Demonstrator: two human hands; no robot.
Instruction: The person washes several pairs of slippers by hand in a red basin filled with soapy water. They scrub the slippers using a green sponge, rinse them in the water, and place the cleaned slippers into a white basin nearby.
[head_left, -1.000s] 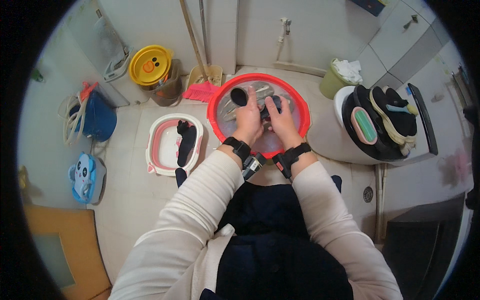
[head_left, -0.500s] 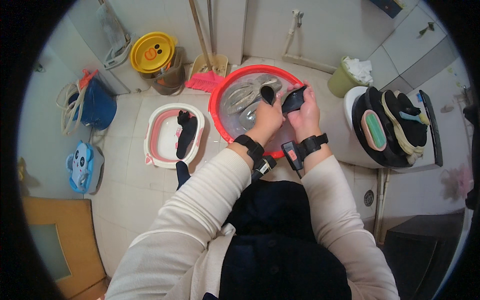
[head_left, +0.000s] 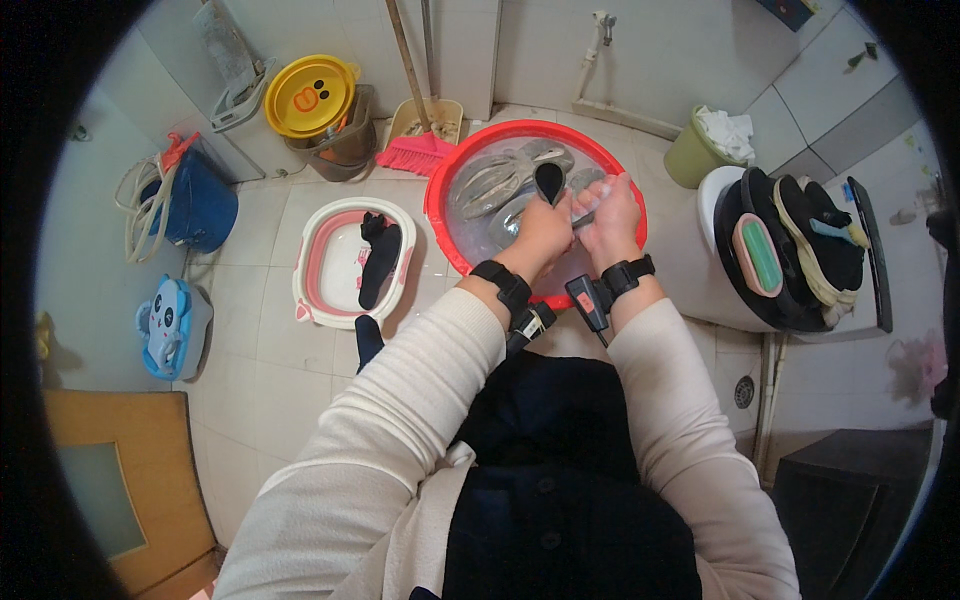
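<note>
Over the red-rimmed basin [head_left: 437, 185], my left hand [head_left: 543, 232] is closed round a wet black insole [head_left: 549, 184], whose curled end sticks up from the fist. My right hand [head_left: 612, 225] is closed beside it, its fingers round the other end, mostly hidden. Below them, several greyish shoes [head_left: 490, 185] lie in cloudy water. To the left stands a pink-and-white tub [head_left: 310, 262]; a black insole-shaped piece [head_left: 380, 270] lies inside it with a crumpled black bundle on its upper end.
Dark shoes or soles, a soap dish [head_left: 757, 255] and a brush [head_left: 838, 232] rest on the toilet lid at right. A green bin [head_left: 690, 155], pink broom [head_left: 415, 153], yellow-lidded bucket [head_left: 310, 95], blue bucket [head_left: 205, 205] and blue basin [head_left: 170, 325] stand around the floor.
My hands have come closer together, and the right fingers have closed over the insole's end that showed before. The view has shifted slightly.
</note>
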